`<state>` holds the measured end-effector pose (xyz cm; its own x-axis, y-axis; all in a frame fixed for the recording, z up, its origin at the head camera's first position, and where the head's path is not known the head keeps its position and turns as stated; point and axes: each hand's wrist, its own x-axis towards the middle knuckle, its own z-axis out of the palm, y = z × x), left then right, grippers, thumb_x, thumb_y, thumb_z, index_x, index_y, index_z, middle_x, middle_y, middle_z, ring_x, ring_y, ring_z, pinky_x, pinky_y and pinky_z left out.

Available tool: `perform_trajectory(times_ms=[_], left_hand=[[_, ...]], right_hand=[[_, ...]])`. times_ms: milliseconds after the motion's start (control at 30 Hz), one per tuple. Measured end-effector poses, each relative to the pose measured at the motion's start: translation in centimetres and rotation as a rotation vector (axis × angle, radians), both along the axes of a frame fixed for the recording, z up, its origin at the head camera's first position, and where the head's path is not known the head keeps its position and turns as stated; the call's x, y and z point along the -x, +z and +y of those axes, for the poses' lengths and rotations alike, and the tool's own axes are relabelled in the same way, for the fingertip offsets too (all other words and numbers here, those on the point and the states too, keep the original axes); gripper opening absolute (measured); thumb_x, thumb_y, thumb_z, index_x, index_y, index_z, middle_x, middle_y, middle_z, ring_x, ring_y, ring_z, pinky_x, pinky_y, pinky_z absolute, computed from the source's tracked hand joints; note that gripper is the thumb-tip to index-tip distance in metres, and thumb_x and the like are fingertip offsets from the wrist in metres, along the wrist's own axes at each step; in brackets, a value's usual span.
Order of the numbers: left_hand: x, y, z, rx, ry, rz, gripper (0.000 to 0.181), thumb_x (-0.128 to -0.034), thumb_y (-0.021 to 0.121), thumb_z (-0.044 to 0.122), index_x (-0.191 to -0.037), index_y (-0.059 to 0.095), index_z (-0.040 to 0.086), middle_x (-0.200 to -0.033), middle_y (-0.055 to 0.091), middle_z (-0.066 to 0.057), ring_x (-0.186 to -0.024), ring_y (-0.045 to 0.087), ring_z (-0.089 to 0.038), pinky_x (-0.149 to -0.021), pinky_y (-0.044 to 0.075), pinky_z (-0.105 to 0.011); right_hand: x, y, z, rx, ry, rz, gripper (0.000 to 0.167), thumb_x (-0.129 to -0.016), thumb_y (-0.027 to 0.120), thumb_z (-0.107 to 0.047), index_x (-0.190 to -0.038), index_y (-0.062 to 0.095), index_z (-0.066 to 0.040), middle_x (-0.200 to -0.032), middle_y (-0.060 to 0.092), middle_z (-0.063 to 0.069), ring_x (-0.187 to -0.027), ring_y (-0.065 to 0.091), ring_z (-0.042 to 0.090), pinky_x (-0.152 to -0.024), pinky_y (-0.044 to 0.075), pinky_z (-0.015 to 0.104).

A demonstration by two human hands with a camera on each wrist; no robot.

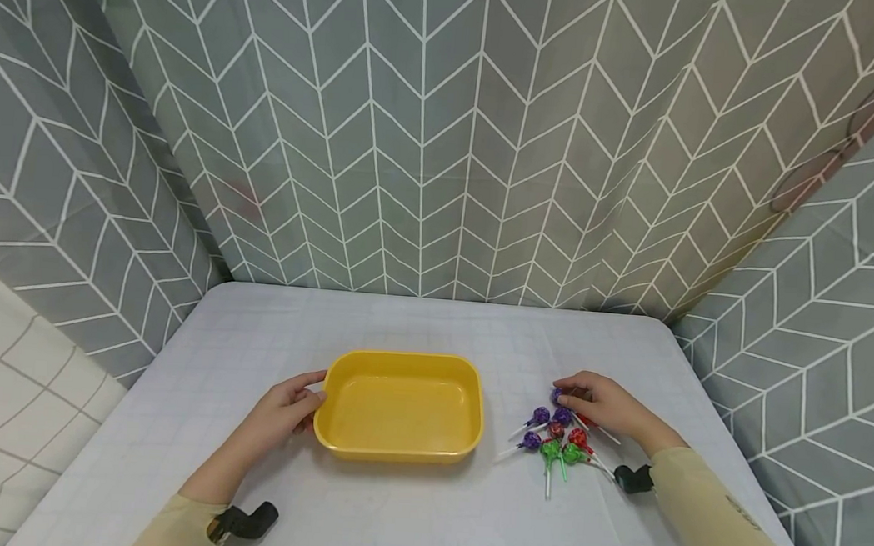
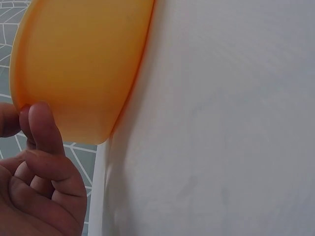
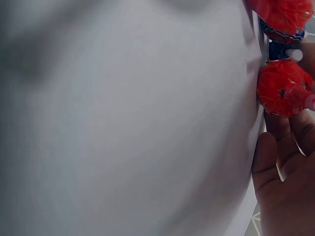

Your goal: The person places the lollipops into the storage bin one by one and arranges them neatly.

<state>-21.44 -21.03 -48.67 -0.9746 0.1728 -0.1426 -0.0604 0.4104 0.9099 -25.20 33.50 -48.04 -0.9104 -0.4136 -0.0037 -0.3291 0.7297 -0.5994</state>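
Note:
A yellow tray stands on the white table with nothing in it. At its left end the left hand pinches the rim; in the left wrist view the hand has fingertips against the tray wall. To the tray's right lie several wrapped lollipops, purple, red and green, in a loose cluster. At the cluster's far edge the right hand has thumb and finger around a purple lollipop. In the right wrist view the hand is beside a red lollipop, its grip partly hidden.
White cloth covers the table. Grey patterned curtains rise behind it and on both sides. A narrow stretch of table separates the tray from the lollipops, whose white and green sticks point various ways. Dark wrist devices extend near both sleeves.

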Motion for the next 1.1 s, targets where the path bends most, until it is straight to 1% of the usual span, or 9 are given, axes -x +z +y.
perform_trajectory(times_ms=[167, 433, 567, 767, 833, 967, 1100], left_hand=[[-0.05, -0.04, -0.03, -0.006, 0.005, -0.003, 0.052, -0.0988, 0.062, 0.031, -0.144, 0.048, 0.010, -0.082, 0.061, -0.011, -0.069, 0.056, -0.025, -0.059, 0.050, -0.031], [-0.14, -0.05, -0.06, -0.033, 0.002, -0.006, 0.051, -0.0992, 0.061, 0.030, -0.144, 0.047, 0.009, -0.083, 0.061, -0.012, -0.069, 0.056, -0.025, -0.059, 0.050, -0.031], [-0.21, -0.03, -0.01, -0.036, 0.005, -0.006, 0.050, -0.0992, 0.061, 0.030, -0.143, 0.048, 0.010, -0.083, 0.061, -0.013, -0.069, 0.056, -0.026, -0.059, 0.049, -0.031], [-0.34, 0.10, 0.07, -0.040, 0.012, -0.008, 0.050, -0.0991, 0.061, 0.031, -0.143, 0.048, 0.010, -0.083, 0.060, -0.013, -0.069, 0.055, -0.025, -0.059, 0.049, -0.031], [-0.33, 0.05, 0.09, -0.039, 0.015, -0.009, 0.050, -0.0991, 0.061, 0.031, -0.143, 0.048, 0.011, -0.083, 0.060, -0.013, -0.069, 0.056, -0.026, -0.059, 0.049, -0.031], [-0.30, -0.08, 0.14, -0.039, 0.023, -0.011, 0.050, -0.0991, 0.061, 0.031, -0.143, 0.049, 0.011, -0.083, 0.061, -0.013, -0.069, 0.056, -0.026, -0.060, 0.050, -0.031], [-0.28, -0.16, 0.15, -0.039, 0.026, -0.010, 0.050, -0.0990, 0.061, 0.031, -0.143, 0.049, 0.010, -0.083, 0.061, -0.013, -0.069, 0.056, -0.026, -0.059, 0.049, -0.031]], right_hand=[[-0.06, 0.20, -0.18, -0.018, -0.007, 0.012, 0.035, -0.096, 0.066, -0.030, -0.123, 0.068, -0.008, -0.106, 0.064, -0.003, -0.092, 0.058, 0.013, -0.083, 0.050, 0.038], [0.06, 0.26, -0.23, -0.047, -0.062, -0.002, 0.033, -0.094, 0.069, -0.034, -0.118, 0.069, -0.010, -0.102, 0.066, -0.003, -0.087, 0.059, 0.013, -0.078, 0.051, 0.036], [0.16, 0.07, -0.13, -0.045, -0.083, -0.016, 0.033, -0.093, 0.070, -0.035, -0.116, 0.071, -0.011, -0.102, 0.067, -0.003, -0.086, 0.059, 0.013, -0.080, 0.052, 0.038], [0.18, 0.04, -0.02, -0.046, -0.109, -0.026, 0.032, -0.092, 0.071, -0.035, -0.116, 0.072, -0.014, -0.104, 0.068, -0.003, -0.090, 0.061, 0.014, -0.084, 0.053, 0.041], [0.19, 0.04, 0.01, -0.038, -0.106, -0.022, 0.032, -0.093, 0.070, -0.034, -0.116, 0.071, -0.013, -0.105, 0.068, -0.002, -0.091, 0.062, 0.015, -0.084, 0.053, 0.042], [0.23, 0.06, 0.15, -0.027, -0.125, -0.037, 0.035, -0.093, 0.069, -0.036, -0.119, 0.070, -0.013, -0.107, 0.068, -0.001, -0.093, 0.062, 0.016, -0.084, 0.053, 0.040], [0.33, 0.32, 0.36, -0.025, -0.142, -0.038, 0.039, -0.093, 0.069, -0.038, -0.122, 0.070, -0.012, -0.107, 0.068, -0.002, -0.091, 0.059, 0.016, -0.081, 0.052, 0.037]])
